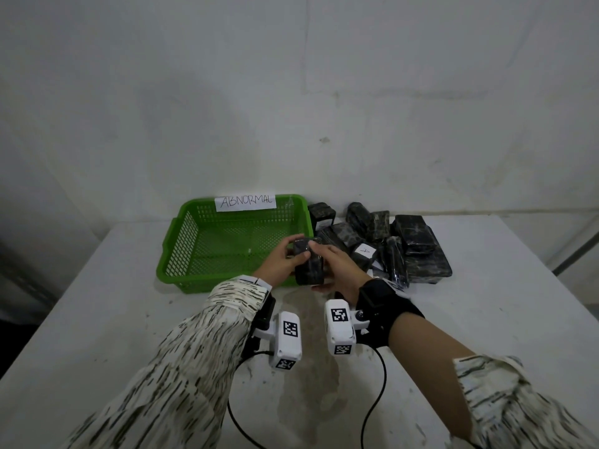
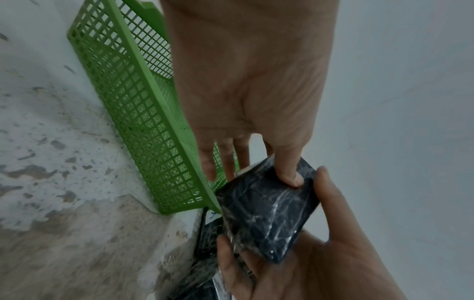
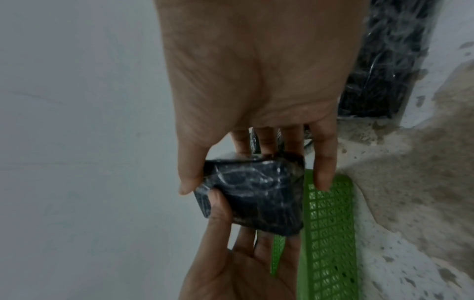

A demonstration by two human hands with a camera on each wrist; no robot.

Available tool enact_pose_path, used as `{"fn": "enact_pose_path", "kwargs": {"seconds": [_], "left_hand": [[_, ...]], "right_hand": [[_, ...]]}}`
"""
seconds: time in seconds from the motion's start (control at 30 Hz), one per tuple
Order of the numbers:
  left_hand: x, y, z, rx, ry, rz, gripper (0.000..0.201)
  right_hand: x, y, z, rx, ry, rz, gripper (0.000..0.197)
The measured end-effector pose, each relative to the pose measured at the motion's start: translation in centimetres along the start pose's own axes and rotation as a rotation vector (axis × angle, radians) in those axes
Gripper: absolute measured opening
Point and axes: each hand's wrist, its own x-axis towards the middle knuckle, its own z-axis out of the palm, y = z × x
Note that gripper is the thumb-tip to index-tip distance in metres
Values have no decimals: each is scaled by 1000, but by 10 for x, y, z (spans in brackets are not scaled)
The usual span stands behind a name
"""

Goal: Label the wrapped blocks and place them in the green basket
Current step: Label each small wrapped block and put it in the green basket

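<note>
Both hands hold one dark wrapped block [image 1: 308, 264] just above the near right corner of the green basket [image 1: 181, 241]. My left hand [image 1: 293, 251] grips its left end, with the thumb [image 2: 290, 174] pressed on the top face and the fingers behind. My right hand [image 1: 324, 264] grips the block [image 3: 256, 194] from the right, thumb [image 3: 189, 180] on one edge and fingers behind it. No label shows on the faces of the block [image 2: 266, 217] that I can see. A paper sign reading ABNORMAL [image 1: 245, 202] hangs on the basket's far wall.
A pile of several wrapped blocks [image 1: 411, 234] lies on the white table [image 1: 97, 303] to the right of the basket. One of them carries a white label [image 1: 364, 251]. A grey wall stands close behind. Cables [image 1: 376, 400] trail from the wrist cameras towards me.
</note>
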Motion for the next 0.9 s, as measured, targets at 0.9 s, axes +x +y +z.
{"fn": "enact_pose_path", "kwargs": {"seconds": [0.9], "left_hand": [[-6,7,4,-196,96,-89,26]], "right_hand": [[12,3,7,-138,182,-255,24]]}}
